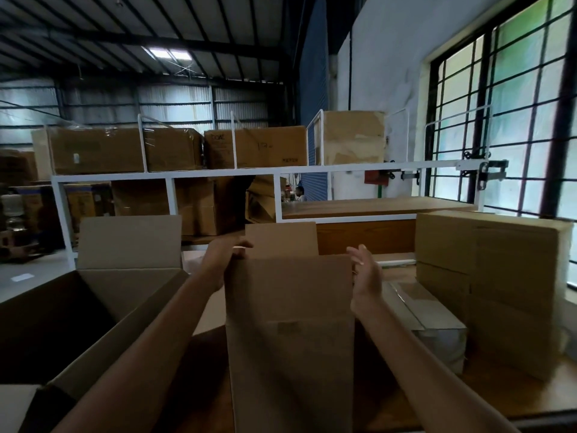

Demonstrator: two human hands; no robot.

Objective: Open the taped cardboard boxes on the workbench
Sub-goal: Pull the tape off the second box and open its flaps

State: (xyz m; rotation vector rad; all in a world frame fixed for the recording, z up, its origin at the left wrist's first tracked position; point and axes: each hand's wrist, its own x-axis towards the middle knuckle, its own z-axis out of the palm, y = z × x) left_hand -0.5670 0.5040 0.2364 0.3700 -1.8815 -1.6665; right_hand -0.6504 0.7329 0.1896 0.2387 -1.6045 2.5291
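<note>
Wooden workbench [499, 398], open box [103, 310] left, upright box [290, 339] centre, taped box [432, 320], large closed box [515, 292] right.

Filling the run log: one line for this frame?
stage: opening centre box; far flap: up; left hand: grips top-left edge; right hand: open beside top-right corner

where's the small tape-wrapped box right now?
Head view, right of centre: the small tape-wrapped box lies on the workbench, between the tall box beside the right hand and the stack of closed boxes at far right.
</note>
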